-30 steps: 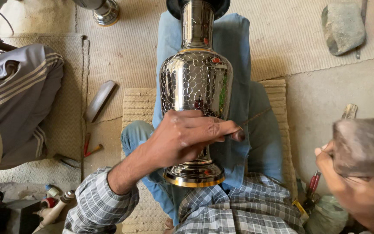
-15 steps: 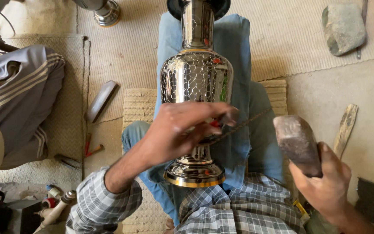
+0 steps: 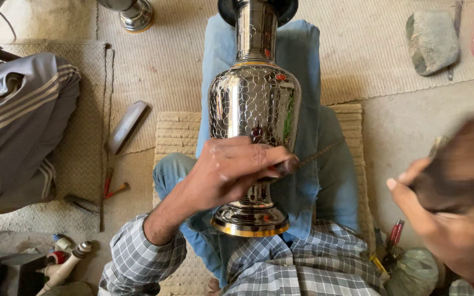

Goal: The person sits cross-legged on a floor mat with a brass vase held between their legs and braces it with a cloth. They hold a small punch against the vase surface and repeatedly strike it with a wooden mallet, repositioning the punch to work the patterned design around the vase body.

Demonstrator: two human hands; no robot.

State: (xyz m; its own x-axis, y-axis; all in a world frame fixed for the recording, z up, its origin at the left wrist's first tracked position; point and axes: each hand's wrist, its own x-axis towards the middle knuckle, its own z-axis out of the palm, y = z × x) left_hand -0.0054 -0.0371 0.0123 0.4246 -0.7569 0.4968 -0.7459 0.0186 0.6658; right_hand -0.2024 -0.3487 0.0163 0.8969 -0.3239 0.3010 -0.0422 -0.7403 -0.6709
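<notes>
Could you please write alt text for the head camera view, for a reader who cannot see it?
A person's left hand presses a thin rod-like tool against a shiny engraved metal vase lying along their jeans-clad legs. The right hand, blurred, grips a dark hammer-like object. Woven mats cover the floor.

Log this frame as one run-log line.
left hand: pinches thin chisel against engraved metal vase | right hand: grips blurred mallet, raised
</notes>
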